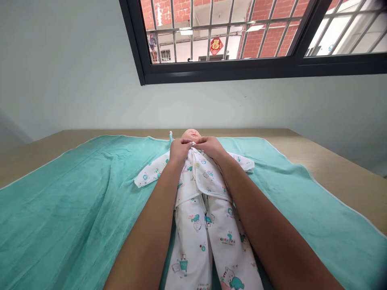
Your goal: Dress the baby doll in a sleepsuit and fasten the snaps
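A baby doll lies on its back with its head [191,134] toward the wall, dressed in a white printed baby jacket [208,177] and matching pants [193,237]. At the jacket's neckline, just below the doll's chin, my left hand [180,150] pinches the cloth edge. My right hand [211,147] grips the same collar from the other side, fingertips almost meeting the left ones. Both sleeves lie stretched out sideways. One button shows on the chest below my hands; the jacket's front hangs apart at the lower hem.
A teal blanket [75,201] with a pale edge lies under the doll, wrinkled on the left. It covers much of a wooden table [326,169]. Behind the table rises a pale wall [196,104] with a dark-framed barred window [217,72].
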{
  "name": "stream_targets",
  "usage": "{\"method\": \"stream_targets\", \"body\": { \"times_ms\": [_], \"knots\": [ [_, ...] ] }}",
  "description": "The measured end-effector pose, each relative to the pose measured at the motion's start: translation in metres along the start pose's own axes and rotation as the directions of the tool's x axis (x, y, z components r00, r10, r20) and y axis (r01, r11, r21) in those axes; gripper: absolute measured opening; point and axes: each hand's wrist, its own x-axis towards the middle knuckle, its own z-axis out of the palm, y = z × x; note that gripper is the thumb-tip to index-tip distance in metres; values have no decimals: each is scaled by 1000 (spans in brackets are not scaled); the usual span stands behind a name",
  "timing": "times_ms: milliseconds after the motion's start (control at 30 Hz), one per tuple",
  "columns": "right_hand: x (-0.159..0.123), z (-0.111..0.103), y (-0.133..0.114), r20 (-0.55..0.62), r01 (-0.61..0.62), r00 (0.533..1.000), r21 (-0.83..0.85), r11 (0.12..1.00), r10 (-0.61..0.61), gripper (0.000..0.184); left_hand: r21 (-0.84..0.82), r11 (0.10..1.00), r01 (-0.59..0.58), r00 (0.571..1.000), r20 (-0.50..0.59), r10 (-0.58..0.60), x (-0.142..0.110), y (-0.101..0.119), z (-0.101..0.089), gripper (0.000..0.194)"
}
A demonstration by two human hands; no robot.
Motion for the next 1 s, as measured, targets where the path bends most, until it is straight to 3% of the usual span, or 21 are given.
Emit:
{"method": "stream_targets", "body": {
  "times_ms": [300, 567, 800, 1000],
  "knots": [
    [0, -1, 6, 26, 41, 999, 88, 995, -43, 23, -26, 1000, -12, 999, -31, 11, -3, 2, 2, 9],
    [5, 0, 7, 58, 39, 997, 44, 998, -41, 26, -140, 988, 61, 997, -42, -67, -5, 6, 1, 10],
    [5, 0, 9, 84, 51, 995, 44, 998, -55, 23, -62, 998, 13, 998, -57, -16, -5, 2, 2, 12],
    [13, 3, 14, -44, -29, 999, 73, 997, 32, 22, 102, 994, -39, 992, -118, 51, 3, -10, 2, 20]
  ]
}}
